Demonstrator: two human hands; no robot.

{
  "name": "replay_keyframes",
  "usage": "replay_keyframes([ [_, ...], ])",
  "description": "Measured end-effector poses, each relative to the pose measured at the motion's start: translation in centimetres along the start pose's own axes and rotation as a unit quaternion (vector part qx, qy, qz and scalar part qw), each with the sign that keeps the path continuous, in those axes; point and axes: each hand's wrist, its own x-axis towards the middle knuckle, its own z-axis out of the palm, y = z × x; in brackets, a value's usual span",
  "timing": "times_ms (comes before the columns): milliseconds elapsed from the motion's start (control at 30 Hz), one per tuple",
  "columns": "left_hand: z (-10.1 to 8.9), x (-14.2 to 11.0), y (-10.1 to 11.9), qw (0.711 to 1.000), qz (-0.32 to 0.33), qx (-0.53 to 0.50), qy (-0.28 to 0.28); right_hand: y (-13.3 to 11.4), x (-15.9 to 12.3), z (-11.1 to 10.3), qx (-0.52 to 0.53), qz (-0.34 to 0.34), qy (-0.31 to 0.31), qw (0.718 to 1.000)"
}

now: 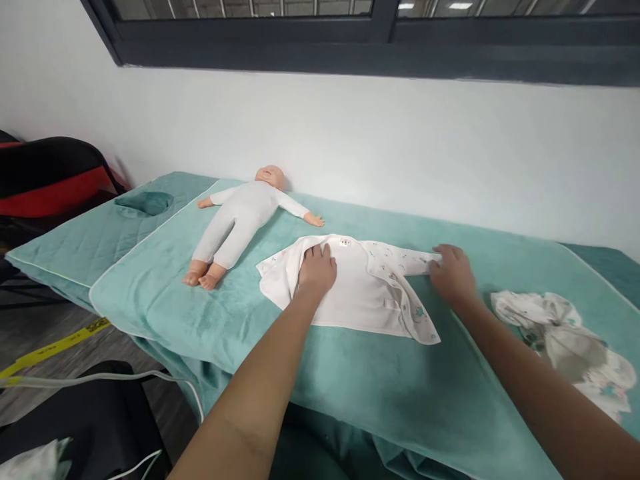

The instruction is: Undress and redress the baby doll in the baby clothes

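A white baby jacket (357,293) with a small print lies spread on the green cloth, its front opened out. My left hand (319,268) rests on the jacket's inside near the collar, fingers apart and lying on the fabric. Out at the end of the right-hand sleeve, my right hand (453,275) pinches the cuff between thumb and fingers. That sleeve is stretched straight sideways. Behind and to the left of the jacket, a baby doll (245,207) in a white bodysuit lies on its back with arms spread.
Crumpled printed baby clothes (565,340) lie on the right, beside my right forearm. The green cloth (350,373) covers the table, which stands against a white wall (400,147) under a dark window frame (300,47). A black chair (90,413) and a white cable (115,378) are at lower left.
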Motion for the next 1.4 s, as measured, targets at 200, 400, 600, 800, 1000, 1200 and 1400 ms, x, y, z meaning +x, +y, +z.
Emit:
replay_keyframes([
  [200, -0.2, 0.0, 0.1, 1.000, -0.010, 0.008, -0.004, -4.9, -0.2, 3.2, -0.005, -0.135, -0.130, 0.982],
  [400, -0.2, 0.0, 0.0, 1.000, -0.006, 0.016, -0.001, -3.2, -0.2, 3.9, -0.075, -0.110, -0.190, 0.973],
  [600, -0.1, -0.2, -0.1, 1.000, -0.001, -0.005, 0.007, 0.9, -0.2, 2.5, -0.123, -0.029, -0.183, 0.975],
  [800, -0.3, -0.2, -0.1, 0.998, 0.000, -0.058, 0.012, 1.8, -1.0, 1.8, -0.138, 0.020, -0.148, 0.979],
  [1000, -1.1, -0.7, -0.2, 0.991, 0.013, -0.131, 0.037, 1.2, -2.1, 1.5, -0.153, 0.028, -0.131, 0.979],
  [1200, -4.2, -2.8, -4.3, 0.967, 0.004, -0.234, 0.102, 2.0, -1.7, 0.8, -0.108, 0.026, -0.152, 0.982],
  [1400, -6.1, -6.2, -12.7, 0.972, -0.150, -0.124, 0.134, -2.5, -1.5, 0.4, -0.028, -0.023, -0.073, 0.997],
])
